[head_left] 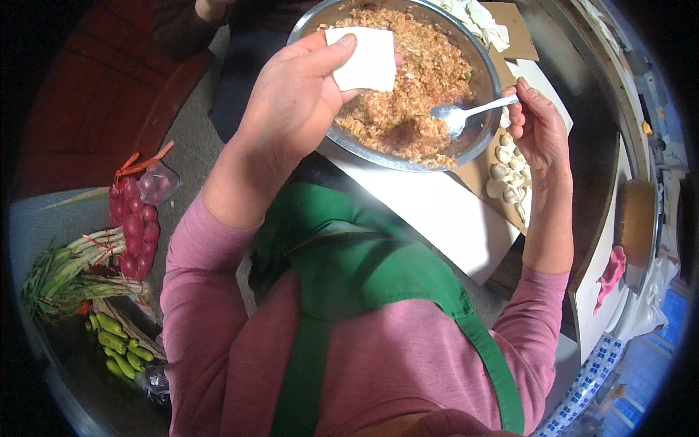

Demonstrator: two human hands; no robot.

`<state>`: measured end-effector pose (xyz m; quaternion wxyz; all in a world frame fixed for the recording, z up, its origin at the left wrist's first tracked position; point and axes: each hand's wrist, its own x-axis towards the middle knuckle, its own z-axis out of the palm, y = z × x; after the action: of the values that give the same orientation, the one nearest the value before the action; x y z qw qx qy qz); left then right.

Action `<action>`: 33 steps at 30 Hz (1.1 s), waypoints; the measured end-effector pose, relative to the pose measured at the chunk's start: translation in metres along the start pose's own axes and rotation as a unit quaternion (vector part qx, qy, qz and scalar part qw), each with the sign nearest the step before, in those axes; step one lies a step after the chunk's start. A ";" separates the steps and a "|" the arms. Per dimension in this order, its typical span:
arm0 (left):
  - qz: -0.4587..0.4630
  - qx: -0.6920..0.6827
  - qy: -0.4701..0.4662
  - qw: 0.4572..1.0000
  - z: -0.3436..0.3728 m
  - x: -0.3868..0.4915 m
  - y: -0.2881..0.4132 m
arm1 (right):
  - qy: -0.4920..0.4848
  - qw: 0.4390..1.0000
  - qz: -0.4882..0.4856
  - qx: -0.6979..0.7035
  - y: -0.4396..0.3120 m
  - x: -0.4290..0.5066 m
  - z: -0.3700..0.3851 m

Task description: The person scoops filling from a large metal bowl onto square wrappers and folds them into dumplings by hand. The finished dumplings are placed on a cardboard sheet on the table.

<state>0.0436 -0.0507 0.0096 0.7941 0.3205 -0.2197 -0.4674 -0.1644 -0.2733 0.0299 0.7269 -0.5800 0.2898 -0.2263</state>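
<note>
Several square white dough wrappers, or a single one, lie across my left hand; I cannot tell how many. The thumb presses the top wrapper near its upper left corner. Below it stands a wide metal bowl of minced, pinkish-brown filling. My right hand grips the handle end of a metal spoon, whose bowl rests in the filling near the right side. Folded dumplings sit on cardboard just left of my right forearm.
The metal bowl stands on a white board. More wrappers lie behind it on cardboard. Red net bags of onions, leafy green onions and green vegetables are at the left. Another person's hand shows at the top.
</note>
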 end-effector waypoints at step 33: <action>-0.041 0.203 -0.069 0.976 0.015 -0.014 -0.019 | 0.041 0.981 -0.183 0.045 -0.009 -0.030 0.015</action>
<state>0.0155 -0.0495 0.0058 0.6755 0.4508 -0.3510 -0.4661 -0.1759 -0.2451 0.0459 0.6862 -0.5799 0.1982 -0.3918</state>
